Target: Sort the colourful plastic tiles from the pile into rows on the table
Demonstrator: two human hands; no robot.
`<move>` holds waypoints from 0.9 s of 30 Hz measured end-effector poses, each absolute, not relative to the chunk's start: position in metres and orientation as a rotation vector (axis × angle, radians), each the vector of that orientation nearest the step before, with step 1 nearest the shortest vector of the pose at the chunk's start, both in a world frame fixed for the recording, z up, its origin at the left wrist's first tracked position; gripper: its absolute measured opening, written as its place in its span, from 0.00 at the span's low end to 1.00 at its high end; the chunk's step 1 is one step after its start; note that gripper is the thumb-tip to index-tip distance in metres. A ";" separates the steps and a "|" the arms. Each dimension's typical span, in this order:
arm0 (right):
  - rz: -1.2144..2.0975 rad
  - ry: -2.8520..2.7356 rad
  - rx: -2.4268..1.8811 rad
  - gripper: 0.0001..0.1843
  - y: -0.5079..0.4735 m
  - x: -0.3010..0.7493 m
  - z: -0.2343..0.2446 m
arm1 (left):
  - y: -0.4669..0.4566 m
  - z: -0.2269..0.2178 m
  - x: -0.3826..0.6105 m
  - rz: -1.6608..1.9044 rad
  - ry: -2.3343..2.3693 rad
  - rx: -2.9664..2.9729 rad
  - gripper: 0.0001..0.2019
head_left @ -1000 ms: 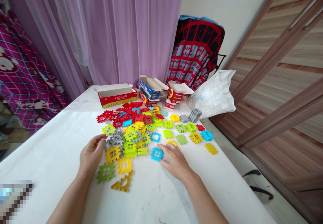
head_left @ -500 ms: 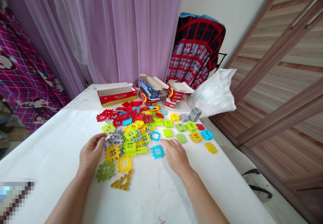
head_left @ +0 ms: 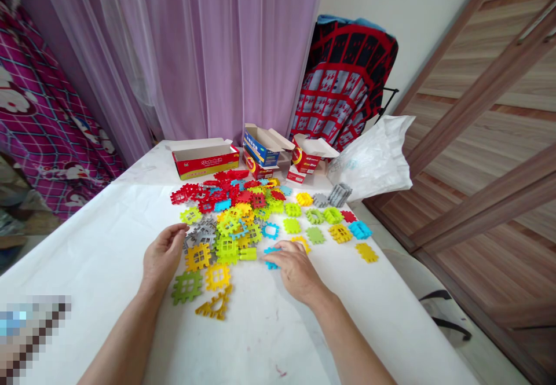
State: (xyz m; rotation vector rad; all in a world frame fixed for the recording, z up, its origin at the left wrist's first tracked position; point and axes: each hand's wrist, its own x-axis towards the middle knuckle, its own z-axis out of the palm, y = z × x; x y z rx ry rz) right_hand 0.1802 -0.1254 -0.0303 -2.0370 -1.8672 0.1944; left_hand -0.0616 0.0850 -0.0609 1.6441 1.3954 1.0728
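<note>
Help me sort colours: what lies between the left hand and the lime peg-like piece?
In the head view, mainly an orange window piece, then a lime window piece.

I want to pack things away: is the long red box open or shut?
Open: the long red box shows its pale inside from above.

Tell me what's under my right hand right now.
Edges of a blue piece show beneath your right hand. The rest of it, and anything else the hand covers, can't be seen.
</note>
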 end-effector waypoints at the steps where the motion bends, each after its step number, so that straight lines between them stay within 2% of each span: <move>1: 0.155 -1.824 -2.061 0.26 -0.128 0.183 -0.030 | 0.085 -0.061 -0.061 1.074 1.395 1.643 0.16; 6: -0.066 -1.596 -2.379 0.13 -0.134 0.178 -0.022 | 0.083 -0.058 -0.061 1.076 1.398 1.647 0.15; 10: -0.091 -1.567 -2.551 0.22 -0.128 0.159 -0.018 | 0.081 -0.055 -0.060 1.086 1.392 1.652 0.15; 15: -0.019 -1.587 -2.542 0.21 -0.122 0.152 -0.020 | 0.080 -0.053 -0.060 1.088 1.394 1.654 0.15; 27: -0.068 -1.517 -2.595 0.27 -0.123 0.154 -0.028 | 0.081 -0.054 -0.060 1.084 1.395 1.645 0.15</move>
